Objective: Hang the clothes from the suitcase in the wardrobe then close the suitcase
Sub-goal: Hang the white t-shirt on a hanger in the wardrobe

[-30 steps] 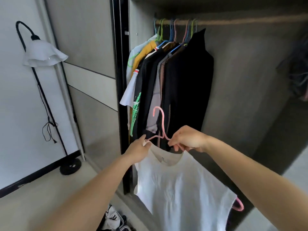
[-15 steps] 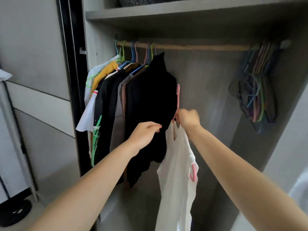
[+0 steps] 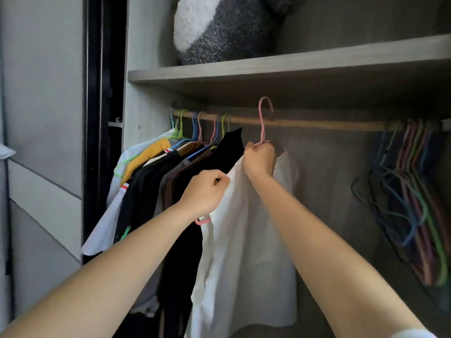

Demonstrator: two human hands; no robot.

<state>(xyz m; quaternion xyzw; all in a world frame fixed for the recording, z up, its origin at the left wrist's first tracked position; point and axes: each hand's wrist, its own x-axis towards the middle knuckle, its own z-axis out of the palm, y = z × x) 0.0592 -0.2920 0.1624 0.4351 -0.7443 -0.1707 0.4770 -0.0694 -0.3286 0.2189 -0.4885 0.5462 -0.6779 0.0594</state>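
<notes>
A white shirt (image 3: 246,240) hangs on a pink hanger (image 3: 263,120). My right hand (image 3: 260,159) grips the hanger at its neck, and the hook stands in front of the wooden rail (image 3: 317,124), its tip above the rail. My left hand (image 3: 205,191) pinches the shirt's left shoulder, with the hanger's pink end showing just below it. Several dark and light garments (image 3: 170,181) hang on coloured hangers at the rail's left end, right beside the white shirt. The suitcase is out of view.
A bundle of empty coloured hangers (image 3: 412,198) hangs at the rail's right end. A shelf (image 3: 292,67) above the rail carries a grey and white plush item (image 3: 219,30). The wardrobe's black door frame (image 3: 97,118) stands at left.
Both hands have lifted the white shirt on its pink hanger from waist height up to the rail. My left hand has moved from the dark clothes onto the shirt's shoulder.
</notes>
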